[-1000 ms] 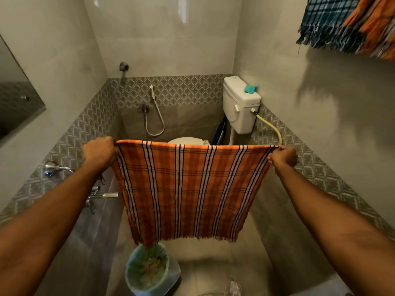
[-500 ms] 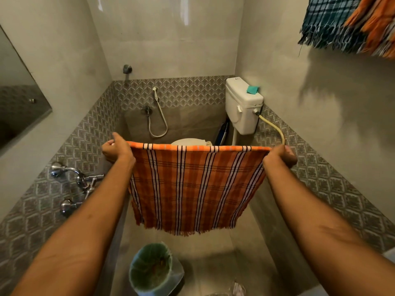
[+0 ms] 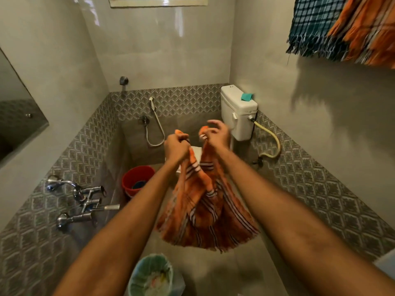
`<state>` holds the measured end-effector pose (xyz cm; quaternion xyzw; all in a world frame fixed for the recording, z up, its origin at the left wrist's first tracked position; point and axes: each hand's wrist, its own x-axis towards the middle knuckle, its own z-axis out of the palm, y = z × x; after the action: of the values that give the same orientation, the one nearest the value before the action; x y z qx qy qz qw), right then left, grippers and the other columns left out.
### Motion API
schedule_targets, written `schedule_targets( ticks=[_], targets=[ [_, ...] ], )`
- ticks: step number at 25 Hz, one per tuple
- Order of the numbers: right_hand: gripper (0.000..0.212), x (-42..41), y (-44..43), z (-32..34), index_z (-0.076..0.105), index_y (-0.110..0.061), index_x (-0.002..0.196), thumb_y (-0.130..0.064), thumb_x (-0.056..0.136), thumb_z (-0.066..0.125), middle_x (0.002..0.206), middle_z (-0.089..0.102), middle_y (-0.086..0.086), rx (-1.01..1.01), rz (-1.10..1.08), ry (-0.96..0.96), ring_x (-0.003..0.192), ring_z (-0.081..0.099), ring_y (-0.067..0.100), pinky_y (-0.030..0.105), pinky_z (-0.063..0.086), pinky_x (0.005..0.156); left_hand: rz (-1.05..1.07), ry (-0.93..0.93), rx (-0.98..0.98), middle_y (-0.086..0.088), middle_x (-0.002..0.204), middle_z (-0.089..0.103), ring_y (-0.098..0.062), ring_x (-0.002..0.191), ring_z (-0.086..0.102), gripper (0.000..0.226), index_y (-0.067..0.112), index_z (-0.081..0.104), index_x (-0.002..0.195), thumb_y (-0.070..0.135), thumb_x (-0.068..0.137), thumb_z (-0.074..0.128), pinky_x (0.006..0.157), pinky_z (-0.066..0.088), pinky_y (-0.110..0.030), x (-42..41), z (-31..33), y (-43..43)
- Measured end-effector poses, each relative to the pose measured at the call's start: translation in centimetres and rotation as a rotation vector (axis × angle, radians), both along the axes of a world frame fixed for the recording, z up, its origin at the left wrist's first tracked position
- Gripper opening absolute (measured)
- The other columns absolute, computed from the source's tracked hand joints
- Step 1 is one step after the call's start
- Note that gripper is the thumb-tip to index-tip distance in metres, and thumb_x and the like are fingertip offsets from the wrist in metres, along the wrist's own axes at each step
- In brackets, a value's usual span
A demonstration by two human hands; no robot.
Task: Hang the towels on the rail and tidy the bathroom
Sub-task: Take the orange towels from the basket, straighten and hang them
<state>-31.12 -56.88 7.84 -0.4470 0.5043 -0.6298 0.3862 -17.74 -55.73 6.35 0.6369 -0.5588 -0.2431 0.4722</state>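
a: what's nearest the camera?

b: at the bottom edge i see a bin [image 3: 150,274] with a pale liner, standing on the grey floor. two bare forearms reach forward above it, one from each lower corner.

a: where's the towel?

b: the towel [image 3: 203,212], orange with dark and white stripes, hangs in the air between the forearms. it is bunched and sagging, with its fringed edge lowest, above the floor just beyond the bin. its two top corners are drawn close together, one in each hand.

a: how are the hands?

b: the left hand [image 3: 176,146] is clenched round one corner. the right hand [image 3: 215,134], just beside it, pinches the other corner, with its remaining fingers loosely curled above. that hand is blurred. i can't tell whether the hands touch.

a: and further off?

b: taps [image 3: 85,201] stick out of the left wall. past them a red bucket [image 3: 136,180] sits on the floor. behind the hands a bit of white toilet [image 3: 195,151] shows. a white cistern [image 3: 238,112] is on the right wall with a teal item [image 3: 246,96] on its lid, and a yellow hose [image 3: 271,142] curves down from it. a spray hose [image 3: 155,124] loops on the back wall. high on the right, a blue towel [image 3: 310,26] and an orange towel [image 3: 367,33] hang side by side, well apart from the hands.
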Motion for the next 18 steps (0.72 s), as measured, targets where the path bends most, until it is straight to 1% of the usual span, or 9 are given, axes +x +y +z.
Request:
schedule_targets(
  ticks=[2, 4, 6, 8, 9, 11, 13, 15, 18],
  targets=[
    [0.031, 2.7, 0.3, 0.1, 0.066, -0.002, 0.109, 0.011, 0.081, 0.062, 0.088, 0.073, 0.015, -0.071, 0.062, 0.231, 0.077, 0.072, 0.013, 0.017, 0.057, 0.068, -0.048, 0.055, 0.017, -0.014, 0.1, 0.073, -0.031, 0.098, 0.066, 0.033, 0.015, 0.071, 0.107, 0.008, 0.079, 0.054, 0.079, 0.053, -0.04, -2.1, -0.2, 0.3],
    [0.035, 2.8, 0.6, -0.1, 0.063, -0.006, 0.116, 0.007, 0.083, 0.065, 0.095, 0.073, 0.021, -0.009, 0.163, 0.255, 0.088, 0.073, 0.026, 0.032, 0.059, 0.078, -0.07, 0.191, 0.034, -0.014, 0.112, 0.068, -0.029, 0.103, 0.062, 0.053, 0.019, 0.054, 0.13, 0.005, 0.079, 0.052, 0.087, 0.053, -0.043, -2.2, -0.4, 0.4],
    [0.041, 1.9, 0.9, -0.4, 0.058, -0.004, 0.122, 0.009, 0.084, 0.065, 0.098, 0.071, 0.027, 0.024, 0.233, 0.175, 0.077, 0.072, 0.022, 0.029, 0.059, 0.071, -0.157, 0.256, 0.055, -0.016, 0.125, 0.061, -0.028, 0.108, 0.061, 0.067, 0.017, 0.039, 0.141, -0.001, 0.078, 0.052, 0.091, 0.054, -0.046, -2.3, -0.5, 0.4],
    [0.05, 1.2, 1.0, -0.6, 0.053, -0.004, 0.131, 0.01, 0.084, 0.065, 0.102, 0.07, 0.029, 0.036, 0.267, 0.098, 0.065, 0.07, 0.009, 0.019, 0.057, 0.063, -0.22, 0.327, 0.103, -0.015, 0.13, 0.056, -0.028, 0.107, 0.062, 0.071, 0.013, 0.034, 0.145, -0.005, 0.079, 0.052, 0.088, 0.055, -0.05, -2.6, -0.4, 0.5],
    [0.058, 0.9, 1.0, -0.8, 0.049, -0.007, 0.137, 0.008, 0.084, 0.067, 0.102, 0.071, 0.026, 0.043, 0.274, 0.119, 0.066, 0.069, 0.006, 0.017, 0.056, 0.063, -0.241, 0.354, 0.125, -0.015, 0.129, 0.056, -0.028, 0.105, 0.063, 0.071, 0.011, 0.034, 0.145, -0.007, 0.079, 0.052, 0.086, 0.056, -0.051, -2.9, -0.4, 0.7],
    [0.076, 0.1, 1.1, -1.1, 0.038, -0.02, 0.147, 0.001, 0.083, 0.072, 0.097, 0.074, 0.014, 0.035, 0.267, 0.245, 0.076, 0.069, 0.007, 0.013, 0.053, 0.064, -0.251, 0.364, 0.118, -0.018, 0.121, 0.063, -0.03, 0.1, 0.066, 0.061, 0.007, 0.046, 0.137, -0.008, 0.079, 0.053, 0.084, 0.057, -0.051, -3.2, -0.6, 1.1],
    [0.091, -0.9, 1.3, -1.4, 0.027, -0.031, 0.151, -0.006, 0.079, 0.076, 0.09, 0.068, 0.003, 0.014, 0.202, 0.359, 0.081, 0.065, 0.008, 0.012, 0.049, 0.067, -0.232, 0.324, 0.064, -0.015, 0.104, 0.071, -0.031, 0.094, 0.068, 0.047, 0.008, 0.065, 0.117, -0.009, 0.075, 0.051, 0.08, 0.058, -0.049, -3.5, -0.9, 1.6],
    [0.088, -1.5, 1.5, -1.7, 0.03, -0.034, 0.149, -0.011, 0.078, 0.077, 0.089, 0.058, 0.0, 0.029, 0.205, 0.377, 0.083, 0.061, 0.011, 0.019, 0.049, 0.069, -0.213, 0.228, 0.032, -0.006, 0.085, 0.074, -0.024, 0.081, 0.07, 0.038, 0.019, 0.074, 0.09, -0.006, 0.069, 0.052, 0.073, 0.059, -0.042, -3.4, -0.6, 2.1],
    [0.072, -3.6, 2.6, -3.4, 0.039, -0.025, 0.144, -0.01, 0.082, 0.072, 0.081, 0.058, 0.005, 0.036, 0.306, 0.206, 0.073, 0.061, 0.012, 0.025, 0.052, 0.066, -0.155, 0.124, 0.021, 0.004, 0.063, 0.071, -0.009, 0.062, 0.067, 0.022, 0.026, 0.073, 0.062, 0.007, 0.065, 0.063, 0.063, 0.056, -0.028, -3.5, -0.1, 2.7]
  ],
)
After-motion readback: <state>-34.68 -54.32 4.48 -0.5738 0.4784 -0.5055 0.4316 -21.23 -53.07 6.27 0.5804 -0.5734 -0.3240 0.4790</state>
